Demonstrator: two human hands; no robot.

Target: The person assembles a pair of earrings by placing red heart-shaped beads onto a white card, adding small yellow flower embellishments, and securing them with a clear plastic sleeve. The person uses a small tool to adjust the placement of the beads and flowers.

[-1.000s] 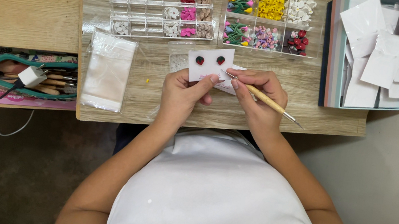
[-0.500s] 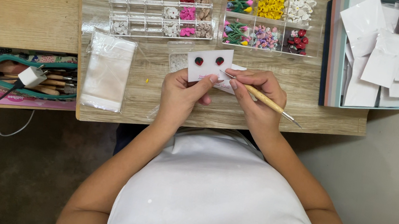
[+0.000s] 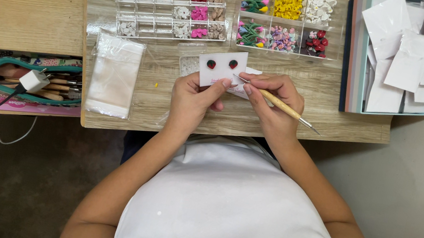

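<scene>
the left hand [image 3: 190, 100] pinches a white earring card [image 3: 223, 68] above the wooden surface [image 3: 162, 70], the right hand [image 3: 275, 102] closed on a pointed wooden tool [image 3: 278, 102] touching it; seating the strawberry studs [image 3: 211, 64] looks underway, needing steady pressure.

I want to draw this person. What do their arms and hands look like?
Both arms are bare, with no gloves, rings or watch showing on the left hand or right hand. The fingers have short, plain nails. A white top covers the body.
</scene>
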